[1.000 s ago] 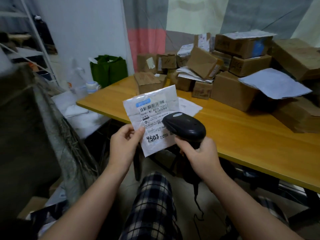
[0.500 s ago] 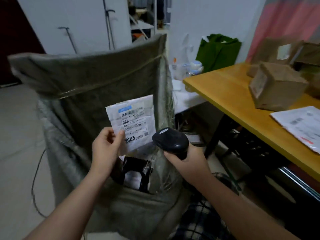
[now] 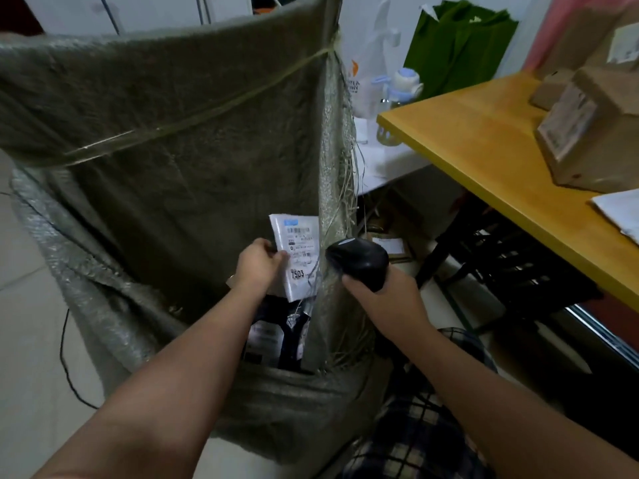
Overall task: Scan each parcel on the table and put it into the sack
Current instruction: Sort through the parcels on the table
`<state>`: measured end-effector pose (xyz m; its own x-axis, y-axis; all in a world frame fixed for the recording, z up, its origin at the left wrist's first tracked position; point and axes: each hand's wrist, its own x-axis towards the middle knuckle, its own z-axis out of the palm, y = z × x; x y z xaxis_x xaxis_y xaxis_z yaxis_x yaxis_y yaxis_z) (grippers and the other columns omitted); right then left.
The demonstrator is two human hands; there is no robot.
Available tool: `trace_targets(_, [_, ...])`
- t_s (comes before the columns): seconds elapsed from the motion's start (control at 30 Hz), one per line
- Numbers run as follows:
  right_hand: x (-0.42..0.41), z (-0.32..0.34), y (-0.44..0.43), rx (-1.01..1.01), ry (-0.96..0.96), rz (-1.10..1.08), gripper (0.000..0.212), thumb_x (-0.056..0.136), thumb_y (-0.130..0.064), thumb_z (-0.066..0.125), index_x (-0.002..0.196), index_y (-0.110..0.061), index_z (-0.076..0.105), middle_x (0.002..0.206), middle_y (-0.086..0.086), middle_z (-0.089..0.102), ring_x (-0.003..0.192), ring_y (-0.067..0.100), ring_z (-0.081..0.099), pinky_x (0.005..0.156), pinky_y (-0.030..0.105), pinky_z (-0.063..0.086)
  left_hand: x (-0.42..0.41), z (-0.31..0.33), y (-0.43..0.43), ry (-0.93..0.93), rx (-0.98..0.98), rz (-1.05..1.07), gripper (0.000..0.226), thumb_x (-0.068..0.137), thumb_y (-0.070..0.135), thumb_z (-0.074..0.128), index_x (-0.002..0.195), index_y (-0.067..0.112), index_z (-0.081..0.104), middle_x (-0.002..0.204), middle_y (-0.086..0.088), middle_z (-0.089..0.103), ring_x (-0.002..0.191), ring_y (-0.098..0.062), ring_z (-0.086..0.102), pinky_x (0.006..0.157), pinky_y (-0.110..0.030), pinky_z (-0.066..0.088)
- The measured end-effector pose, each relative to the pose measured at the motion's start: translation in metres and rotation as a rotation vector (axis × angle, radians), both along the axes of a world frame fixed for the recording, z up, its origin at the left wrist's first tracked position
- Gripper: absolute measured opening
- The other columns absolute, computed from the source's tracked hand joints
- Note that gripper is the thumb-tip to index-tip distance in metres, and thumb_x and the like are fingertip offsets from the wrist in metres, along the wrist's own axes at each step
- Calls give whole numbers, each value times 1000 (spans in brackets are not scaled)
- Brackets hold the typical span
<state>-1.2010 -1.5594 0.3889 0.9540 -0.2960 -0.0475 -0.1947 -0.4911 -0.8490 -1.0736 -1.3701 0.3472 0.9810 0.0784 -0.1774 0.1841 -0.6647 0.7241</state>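
Observation:
My left hand [image 3: 258,265] pinches a flat white parcel [image 3: 299,254] by its left edge, label toward me, inside the open mouth of the large grey-green woven sack [image 3: 166,140]. Dark parcels [image 3: 276,335] lie lower down in the sack beneath it. Just right of the sack's edge, my right hand [image 3: 383,288] grips a black barcode scanner [image 3: 359,259]. On the yellow wooden table [image 3: 484,146] at the right sit a brown cardboard box [image 3: 594,129] and a white flat parcel [image 3: 619,210] at the frame's edge.
A green bag [image 3: 456,53], a white plastic bag [image 3: 371,63] and a bottle [image 3: 403,86] stand behind the table's corner. Boxes [image 3: 387,243] lie on the floor under the table. A black cable [image 3: 65,357] runs over the tiled floor at left.
My view swung left from the table to the sack. My left hand carried the white parcel down into the sack's mouth, and the right hand with the scanner followed alongside.

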Motion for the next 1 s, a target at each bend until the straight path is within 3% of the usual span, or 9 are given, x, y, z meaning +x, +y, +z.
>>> trace_targets(0.13, [-12,7,-11,13,-25,-56,22,83,-39,72,76,-27,56,69,-9,59,68,6,57,53,19,38,-11,3,-8,-92,82,-49,41,92,27,61,125,5,55,123,-16,58,111,-32,57,90,-32,44])
trace_targets(0.33, [-54,22,-38,88,-119,-194,18,82,-32,74,77,-33,57,74,-3,66,73,11,64,65,30,51,-55,51,-44,-388,57,-261,28,93,21,58,120,12,61,117,-9,56,107,-24,55,89,-26,40])
trace_targets(0.47, [-86,50,-70,15,-220,-249,23,81,-26,75,78,-37,55,74,-17,61,68,-11,58,58,7,42,-85,87,-100,-509,22,-480,27,92,20,59,118,12,62,112,-8,58,104,-26,56,92,-38,46])
trace_targets(0.6, [-129,75,-120,-31,-285,-424,20,81,-30,75,97,-24,65,82,-8,65,81,6,61,70,25,44,-120,105,-163,-571,-23,-689,27,91,22,60,117,13,63,111,-6,59,107,-23,56,94,-37,45])
trace_targets(0.73, [-181,84,-170,-104,-287,-600,25,83,-34,71,97,-14,67,70,-2,63,72,19,61,55,28,40,-153,107,-215,-550,-58,-823,29,94,24,57,121,15,60,116,-1,57,113,-18,52,97,-34,45])
trace_targets(0.87, [-214,97,-204,-104,-318,-720,23,82,-37,70,96,-19,66,71,-4,61,75,21,59,62,32,41,-174,121,-271,-602,-17,-941,28,96,26,54,121,16,59,118,-3,56,115,-21,47,96,-32,40])
trace_targets(1.0, [-230,102,-228,-90,-314,-794,22,83,-40,69,94,-20,66,72,-5,60,77,21,57,64,32,39,-176,145,-326,-707,145,-995,39,96,37,50,129,16,54,132,-6,50,123,-25,42,100,-37,34])
